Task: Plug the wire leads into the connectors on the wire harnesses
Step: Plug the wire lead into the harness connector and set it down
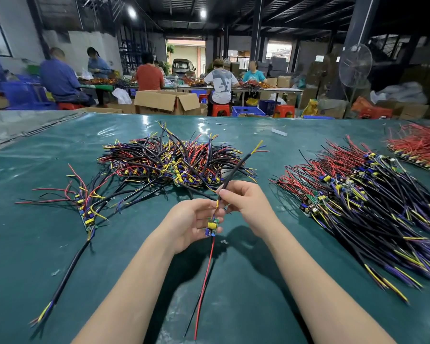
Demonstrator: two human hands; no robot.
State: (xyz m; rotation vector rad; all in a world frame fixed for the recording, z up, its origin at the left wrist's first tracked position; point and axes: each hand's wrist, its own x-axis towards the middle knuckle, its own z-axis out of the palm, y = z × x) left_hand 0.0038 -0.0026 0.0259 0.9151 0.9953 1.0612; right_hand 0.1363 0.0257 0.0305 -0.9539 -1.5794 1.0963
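Above the green table (233, 281), the left hand (191, 223) cradles a small board (212, 225), its red lead (205, 279) hanging toward the viewer. The right hand (246, 207) pinches a black cable (236, 170) just above the board, cable angling up-right.

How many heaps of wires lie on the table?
4: small heap left, middle heap, right heap, and red heap far right, partly out of frame.

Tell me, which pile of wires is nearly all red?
The small pile at the far right edge of the table. Its wires are almost all red; the middle pile and the big right pile mix in black, yellow and blue.
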